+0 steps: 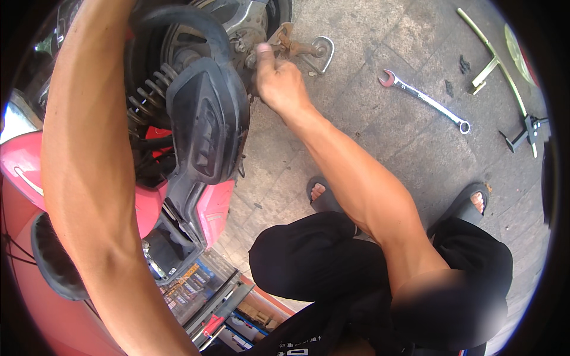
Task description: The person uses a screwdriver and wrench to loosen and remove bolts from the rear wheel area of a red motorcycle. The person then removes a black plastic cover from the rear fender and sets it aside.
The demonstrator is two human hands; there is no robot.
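Observation:
My right hand (280, 78) is closed beside the wheel hub of a pink motor scooter (214, 207), its thumb on top. The fingers curl out of sight beneath, so what they grip is hidden. Close to the knuckles are a rusty metal bracket (291, 43) and a silver loop-shaped bar (326, 54). My left forearm (89, 148) reaches up across the scooter, and the hand itself lies beyond the top edge. Between the arms sit a black ribbed housing (208, 124) and a coil-spring shock absorber (153, 92).
A combination wrench (424, 102) lies on the paved floor (392, 154) to the right. Farther right is a pale metal bar frame (502, 62) with a black fitting (525, 135). A clear-lidded box of small packages (190, 285) stands below the scooter. My sandalled feet are on the paving.

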